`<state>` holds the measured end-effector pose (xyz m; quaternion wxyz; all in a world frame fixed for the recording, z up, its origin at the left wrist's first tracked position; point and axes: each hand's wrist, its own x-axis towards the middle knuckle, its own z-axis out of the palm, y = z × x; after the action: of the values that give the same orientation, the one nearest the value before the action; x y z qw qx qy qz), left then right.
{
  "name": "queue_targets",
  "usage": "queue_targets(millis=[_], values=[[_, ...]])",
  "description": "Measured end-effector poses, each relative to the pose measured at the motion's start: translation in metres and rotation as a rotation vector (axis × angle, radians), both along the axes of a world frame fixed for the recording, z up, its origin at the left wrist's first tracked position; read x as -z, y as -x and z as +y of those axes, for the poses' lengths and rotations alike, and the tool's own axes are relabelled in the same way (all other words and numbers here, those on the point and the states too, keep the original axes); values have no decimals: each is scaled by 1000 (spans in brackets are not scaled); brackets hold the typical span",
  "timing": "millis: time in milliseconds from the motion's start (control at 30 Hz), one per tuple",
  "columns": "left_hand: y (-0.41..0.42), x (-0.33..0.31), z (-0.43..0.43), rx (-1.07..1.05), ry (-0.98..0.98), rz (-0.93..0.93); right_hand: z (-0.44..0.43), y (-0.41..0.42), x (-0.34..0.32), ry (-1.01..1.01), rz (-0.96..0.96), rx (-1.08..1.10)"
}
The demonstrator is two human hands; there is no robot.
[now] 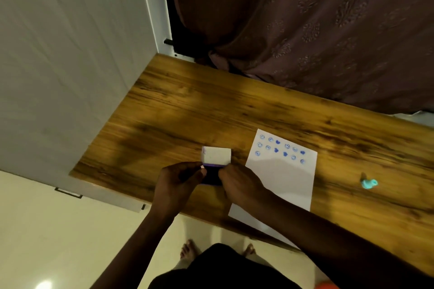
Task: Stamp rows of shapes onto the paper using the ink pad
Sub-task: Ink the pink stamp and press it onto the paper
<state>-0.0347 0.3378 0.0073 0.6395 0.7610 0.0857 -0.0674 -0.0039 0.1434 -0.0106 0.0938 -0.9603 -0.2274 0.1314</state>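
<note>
Ink pad (215, 166): hinged lid open, left of stamped paper (281, 178) on wooden table (187, 105). Left hand (178, 180), right hand (239, 183) fingers pinched its sides. Judged light, rigid; grip case edges, avoid inked face.

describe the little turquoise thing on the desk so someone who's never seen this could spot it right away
Start at the wooden desk and find the white paper with rows of blue stamped shapes. To the right of that paper, apart from it, a small turquoise piece lies alone on the bare wood. It is the only bright blue-green thing there, far from both hands, which are at the ink pad left of the paper.
</note>
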Motion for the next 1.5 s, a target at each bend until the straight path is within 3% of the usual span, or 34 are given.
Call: queue_targets(millis=[167,367,567,1500], values=[[-1,-6,-9,50,-23,-40,1,-4,-7,-18,135,139],[-1,-5,-19,69,-19,15,-32,-23,-25,-239,80,359],[4,-5,-35,124,-15,33,-103,-44,-18,-88,-22,582],[-7,16,-64,87,52,165,-97,-55,20,117,-36,576]])
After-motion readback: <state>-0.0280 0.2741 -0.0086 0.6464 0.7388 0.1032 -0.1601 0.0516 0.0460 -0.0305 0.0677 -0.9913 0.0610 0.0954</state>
